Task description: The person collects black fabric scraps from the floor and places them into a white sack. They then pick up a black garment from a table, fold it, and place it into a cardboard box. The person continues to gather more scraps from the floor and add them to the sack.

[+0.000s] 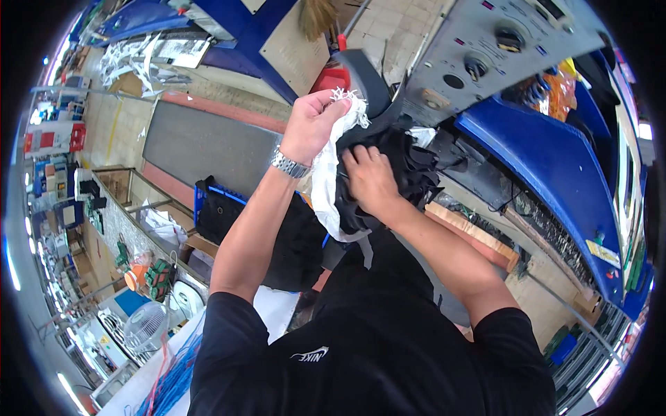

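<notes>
White cloth (325,188) hangs from the left hand (310,128), its frayed end pinched tight; just beside it, the right hand (372,180) lies on black fabric pieces (416,163), whether gripping any cannot be told.

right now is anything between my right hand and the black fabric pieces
Nothing visible: the right hand rests on the black fabric pieces. The white cloth strip hangs to its left from the left hand, not between them.

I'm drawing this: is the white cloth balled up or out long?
Out long: the white cloth runs as a strip from the left hand, which pinches its frayed end.
</notes>
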A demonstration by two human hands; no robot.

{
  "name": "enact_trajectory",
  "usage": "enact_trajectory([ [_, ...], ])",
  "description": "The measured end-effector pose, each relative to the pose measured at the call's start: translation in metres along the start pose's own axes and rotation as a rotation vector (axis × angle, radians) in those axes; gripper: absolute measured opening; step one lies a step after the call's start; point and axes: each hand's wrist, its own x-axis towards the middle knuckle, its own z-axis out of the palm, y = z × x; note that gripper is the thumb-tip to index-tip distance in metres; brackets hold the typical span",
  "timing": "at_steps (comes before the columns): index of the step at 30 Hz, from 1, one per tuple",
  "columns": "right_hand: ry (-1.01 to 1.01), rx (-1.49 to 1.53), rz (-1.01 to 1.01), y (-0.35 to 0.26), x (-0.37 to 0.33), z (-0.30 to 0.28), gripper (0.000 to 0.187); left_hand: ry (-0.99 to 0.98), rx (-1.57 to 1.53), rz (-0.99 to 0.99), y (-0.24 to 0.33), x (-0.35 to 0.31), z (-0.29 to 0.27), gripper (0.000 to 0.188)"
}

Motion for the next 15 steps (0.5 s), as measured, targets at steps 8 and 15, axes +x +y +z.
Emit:
enact_trajectory([
  [8, 0.044, -0.119, 0.098, -0.011, 0.045, 0.059, 0.034, -0.054, 0.215, 0.053, 0.008, -0.026, 0.021, 0.014],
  [15, 0.366, 0.692, -0.078, 0.002, 0.064, 0.066, 0.015, -0.104, 0.517, 0.158, 0.007, -0.042, 0.018, 0.019],
])
